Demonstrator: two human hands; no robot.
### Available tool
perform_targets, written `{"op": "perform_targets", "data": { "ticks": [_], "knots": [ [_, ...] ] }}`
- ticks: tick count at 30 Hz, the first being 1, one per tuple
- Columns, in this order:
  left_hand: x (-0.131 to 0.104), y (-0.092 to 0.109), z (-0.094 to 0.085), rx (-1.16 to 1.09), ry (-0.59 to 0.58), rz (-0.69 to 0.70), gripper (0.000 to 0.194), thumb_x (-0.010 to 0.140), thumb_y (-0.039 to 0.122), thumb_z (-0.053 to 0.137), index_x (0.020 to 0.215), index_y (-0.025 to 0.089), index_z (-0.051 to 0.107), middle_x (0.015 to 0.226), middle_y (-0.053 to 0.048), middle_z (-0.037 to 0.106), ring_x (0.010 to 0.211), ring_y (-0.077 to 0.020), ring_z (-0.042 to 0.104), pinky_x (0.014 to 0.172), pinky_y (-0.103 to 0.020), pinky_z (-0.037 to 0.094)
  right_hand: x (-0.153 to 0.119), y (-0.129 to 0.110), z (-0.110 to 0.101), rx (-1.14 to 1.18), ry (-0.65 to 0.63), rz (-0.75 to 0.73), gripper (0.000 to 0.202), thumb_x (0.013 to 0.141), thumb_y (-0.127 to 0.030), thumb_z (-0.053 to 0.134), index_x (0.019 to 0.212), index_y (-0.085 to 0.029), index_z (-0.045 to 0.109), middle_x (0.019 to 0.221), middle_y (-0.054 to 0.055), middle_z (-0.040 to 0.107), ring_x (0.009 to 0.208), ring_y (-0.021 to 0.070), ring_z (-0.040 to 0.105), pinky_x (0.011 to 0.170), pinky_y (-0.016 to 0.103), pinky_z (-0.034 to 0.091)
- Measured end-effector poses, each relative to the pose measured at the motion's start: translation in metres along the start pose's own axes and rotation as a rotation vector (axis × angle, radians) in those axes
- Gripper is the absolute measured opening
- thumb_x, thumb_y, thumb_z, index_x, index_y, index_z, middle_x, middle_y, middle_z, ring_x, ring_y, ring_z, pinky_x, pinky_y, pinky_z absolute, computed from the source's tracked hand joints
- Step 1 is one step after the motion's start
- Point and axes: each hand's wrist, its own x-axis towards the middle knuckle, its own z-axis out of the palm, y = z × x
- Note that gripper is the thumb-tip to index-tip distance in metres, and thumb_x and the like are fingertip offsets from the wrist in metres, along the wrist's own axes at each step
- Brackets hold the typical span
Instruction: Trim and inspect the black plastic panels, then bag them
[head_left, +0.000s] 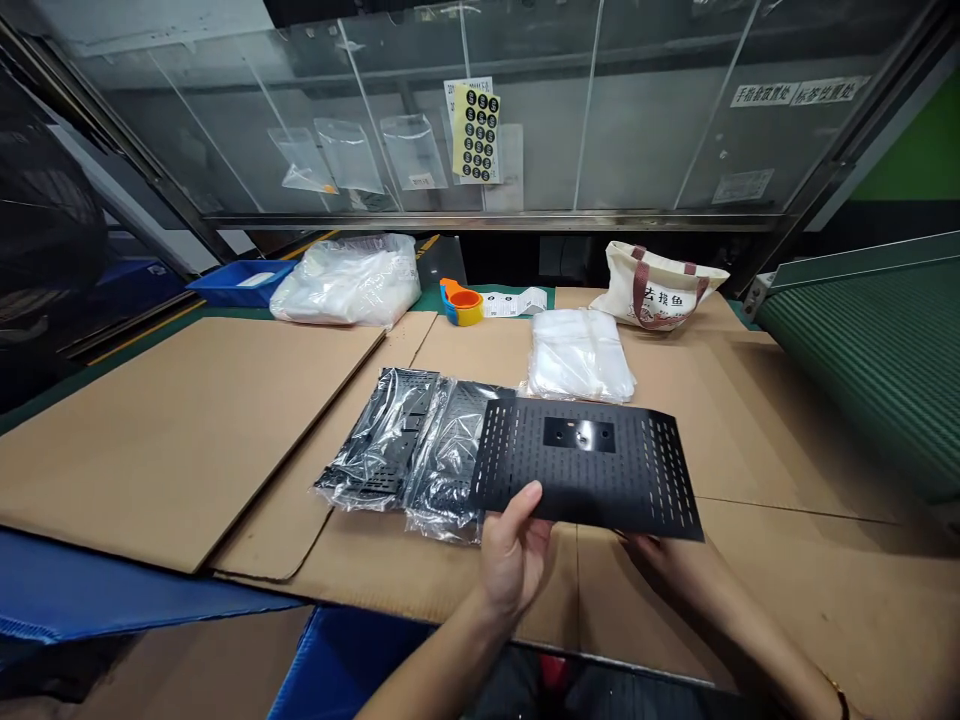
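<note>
My left hand (516,550) grips the lower left edge of a black perforated panel (585,485), thumb on top and fingers underneath. The panel is tilted and raised above the cardboard, with rows of slots and a small glossy rectangle near its upper middle. My right hand (651,548) reaches beneath the panel's lower right edge; its fingers are hidden there. Left of the panel, two black perforated panels in clear plastic bags, one bagged panel (382,435) and another bagged panel (457,450), lie side by side. A stack of clear bags (581,355) sits just behind.
Cardboard sheets (187,420) cover the table. Farther back are a bulky plastic bag (349,280), a blue tray (244,283), a label roll on an orange-and-blue dispenser (463,302) and a cloth tote (660,288). A green conveyor belt (877,340) borders the right.
</note>
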Motion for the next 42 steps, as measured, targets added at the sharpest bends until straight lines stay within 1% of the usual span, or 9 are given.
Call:
{"op": "perform_targets", "data": {
  "ticks": [5,7,10,14,17,24,32,37,42],
  "knots": [
    [0.015,-0.004,0.006,0.067,-0.099,0.044,0.060,0.059,0.022,0.085,0.116,0.017,0.068,0.102,-0.009,0.075,0.111,-0.0313,0.065,0.107,-0.047,0.044,0.038,-0.015,-0.021,0.741,0.022,0.259,0.042,0.076,-0.067,0.061,0.077,-0.027,0.074,0.079,0.003,0.075,0.084,0.0261,0.070,0.085,0.042,0.056],
    [0.020,-0.009,0.005,0.116,-0.190,0.011,0.060,0.062,0.025,0.084,0.119,0.018,0.066,0.107,-0.009,0.074,0.117,-0.0313,0.061,0.110,-0.048,0.040,0.049,-0.021,-0.024,0.882,0.048,0.298,0.048,0.072,-0.072,0.063,0.082,-0.027,0.075,0.080,0.003,0.076,0.086,0.0268,0.071,0.088,0.044,0.055],
    [0.031,-0.013,-0.002,0.189,-0.324,-0.089,0.058,0.065,0.030,0.083,0.119,0.017,0.065,0.111,-0.010,0.072,0.126,-0.0317,0.053,0.114,-0.048,0.034,0.063,-0.019,-0.022,1.003,0.096,0.364,0.043,0.058,-0.062,0.081,0.078,-0.025,0.075,0.077,0.004,0.077,0.084,0.0288,0.073,0.089,0.045,0.056],
    [0.046,-0.011,-0.015,0.148,-0.461,-0.154,0.063,0.062,0.045,0.084,0.117,0.020,0.066,0.118,-0.010,0.069,0.125,-0.0333,0.053,0.112,-0.052,0.034,0.069,-0.004,-0.025,1.046,0.227,0.365,0.038,0.054,-0.053,0.086,0.076,-0.024,0.075,0.078,0.003,0.077,0.083,0.0281,0.074,0.091,0.043,0.057],
    [0.051,-0.007,-0.021,0.131,-0.484,-0.163,0.063,0.058,0.050,0.086,0.113,0.025,0.068,0.116,-0.007,0.070,0.120,-0.0300,0.057,0.111,-0.048,0.035,0.065,0.009,-0.031,1.036,0.235,0.357,0.035,0.058,-0.051,0.084,0.080,-0.026,0.076,0.084,0.002,0.078,0.087,0.0276,0.074,0.091,0.041,0.057],
    [0.046,-0.005,-0.017,0.178,-0.379,-0.203,0.067,0.051,0.056,0.087,0.107,0.024,0.070,0.112,-0.008,0.071,0.126,-0.0323,0.052,0.111,-0.044,0.035,0.052,0.020,-0.033,0.979,0.136,0.408,0.033,0.069,-0.057,0.071,0.084,-0.028,0.076,0.089,0.001,0.077,0.085,0.0302,0.074,0.085,0.047,0.060],
    [0.050,-0.009,-0.022,0.125,-0.290,-0.174,0.060,0.062,0.052,0.084,0.114,0.027,0.067,0.120,-0.006,0.068,0.125,-0.0283,0.054,0.108,-0.041,0.040,0.054,0.005,-0.026,1.011,0.329,0.513,0.032,0.069,-0.054,0.071,0.085,-0.027,0.076,0.094,0.002,0.077,0.089,0.0290,0.073,0.086,0.043,0.059],
    [0.050,-0.006,-0.018,0.091,-0.292,-0.156,0.073,0.060,0.047,0.086,0.127,0.038,0.059,0.133,-0.001,0.061,0.123,-0.0254,0.055,0.099,-0.038,0.048,0.055,0.011,-0.025,0.934,0.301,0.381,0.032,0.083,-0.055,0.057,0.094,-0.031,0.075,0.102,0.000,0.076,0.101,0.0275,0.070,0.097,0.045,0.053],
    [0.049,-0.007,-0.018,0.107,-0.263,-0.127,0.064,0.063,0.044,0.085,0.122,0.040,0.062,0.131,0.000,0.062,0.118,-0.0240,0.059,0.095,-0.036,0.050,0.054,0.019,-0.027,0.847,0.248,0.297,0.041,0.090,-0.060,0.045,0.100,-0.033,0.073,0.106,-0.001,0.075,0.108,0.0281,0.067,0.100,0.050,0.050]
  ]
}}
